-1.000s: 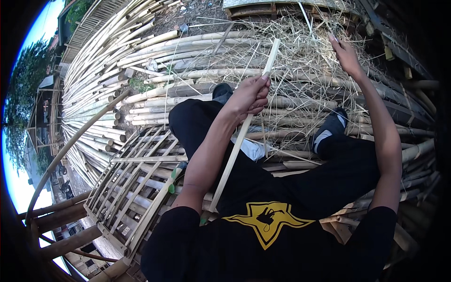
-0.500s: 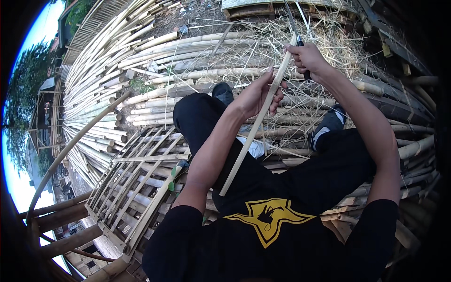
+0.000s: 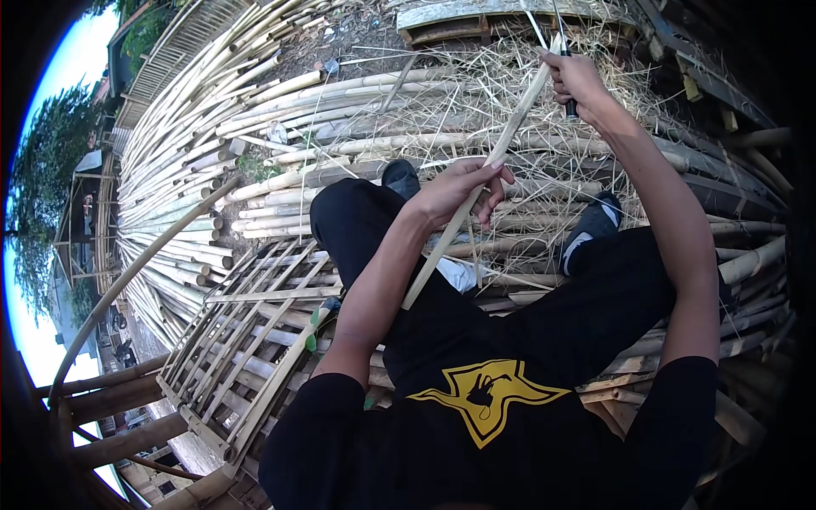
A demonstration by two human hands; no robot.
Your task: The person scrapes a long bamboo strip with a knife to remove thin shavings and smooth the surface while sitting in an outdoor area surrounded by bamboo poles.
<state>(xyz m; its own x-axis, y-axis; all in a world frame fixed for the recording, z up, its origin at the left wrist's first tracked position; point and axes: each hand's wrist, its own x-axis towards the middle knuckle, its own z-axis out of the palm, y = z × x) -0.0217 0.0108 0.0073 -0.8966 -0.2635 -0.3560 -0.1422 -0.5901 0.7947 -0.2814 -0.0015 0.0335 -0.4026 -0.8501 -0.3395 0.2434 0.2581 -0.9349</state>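
A long pale bamboo strip (image 3: 518,121) slants across the middle, its near end above my lap and its far end beyond my right hand. My left hand (image 3: 457,191) is closed around its lower part, thumb lying along the top. Farther off, my right hand (image 3: 581,82) grips the black handle of a knife (image 3: 570,108). The thin blade points away from me and lies against the far end of the strip. A narrow pale sliver (image 3: 535,25) stands up beside the blade.
Thin shavings (image 3: 510,76) litter the bamboo poles (image 3: 365,127) beneath my feet. More poles (image 3: 170,170) are stacked at the left. A slatted bamboo frame (image 3: 246,340) lies by my left leg, near a curved pole (image 3: 127,272). A wooden platform (image 3: 510,12) stands at the far side.
My right hand with the knife has moved away from me and slightly right. The strip has shifted away too, while my left hand sits a little nearer and lower along it.
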